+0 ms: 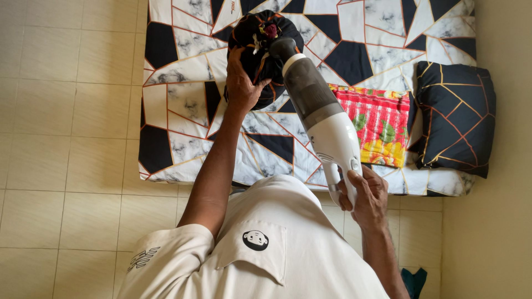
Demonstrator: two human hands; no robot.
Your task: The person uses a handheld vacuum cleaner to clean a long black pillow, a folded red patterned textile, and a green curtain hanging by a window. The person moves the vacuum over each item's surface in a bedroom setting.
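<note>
My right hand (364, 196) grips the handle of a white handheld vacuum cleaner (328, 124) with a grey dust chamber. Its nozzle touches a round black cloth bundle (260, 41) tied at the top with a dark red knot. My left hand (242, 83) rests flat on the bundle's near left side. The bundle sits on a mattress (183, 99) covered by a sheet of black, white and marbled triangles.
A folded red, green and yellow floral cloth (382, 119) lies on the mattress right of the vacuum cleaner. A black pillow with orange lines (457, 119) sits at the right end. Beige floor tiles (72, 138) surround the mattress. A dark teal object (414, 281) lies on the floor at lower right.
</note>
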